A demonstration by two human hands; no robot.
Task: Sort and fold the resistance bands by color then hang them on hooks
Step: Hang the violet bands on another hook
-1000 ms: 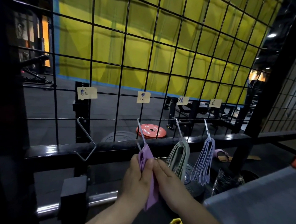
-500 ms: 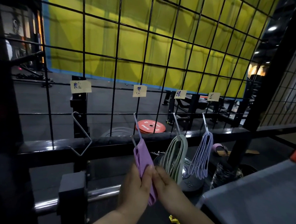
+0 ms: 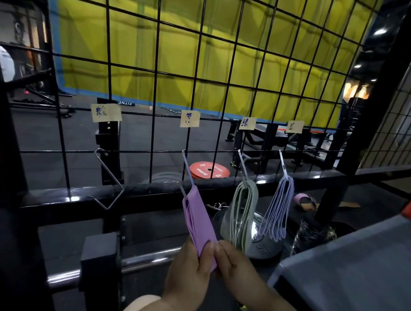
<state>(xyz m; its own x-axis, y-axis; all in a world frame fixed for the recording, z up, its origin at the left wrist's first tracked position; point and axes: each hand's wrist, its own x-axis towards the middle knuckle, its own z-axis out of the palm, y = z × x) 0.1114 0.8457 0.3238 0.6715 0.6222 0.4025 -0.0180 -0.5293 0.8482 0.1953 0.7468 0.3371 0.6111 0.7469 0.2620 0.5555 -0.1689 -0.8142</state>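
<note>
Mid-frame, the band (image 3: 196, 216) hangs folded on its hook (image 3: 188, 169); left hand (image 3: 187, 271) and right hand (image 3: 237, 269) pinch its lower end. Best to smooth it flat (no tugging), then release gently.

**Inspector:** Access at the wire grid (image 3: 156, 80)?

**Assistant:** From the front only. The black rail (image 3: 64, 202) crosses low, behind the hanging loops.

**Inspector:** Free room?

**Assistant:** Open air around the leftmost hook (image 3: 109, 180), which is well apart from the purple band (image 3: 198, 224).

**Inspector:** Obstructions?

**Assistant:** The left hand (image 3: 187, 272) and right hand (image 3: 238, 270) grip that band's lower end and fill the space beneath it. The green bands (image 3: 242, 213) hang just beside it and the lilac bands (image 3: 278, 208) near those, so the gaps are narrow. A grey surface (image 3: 361, 273) blocks the lower right.
</note>
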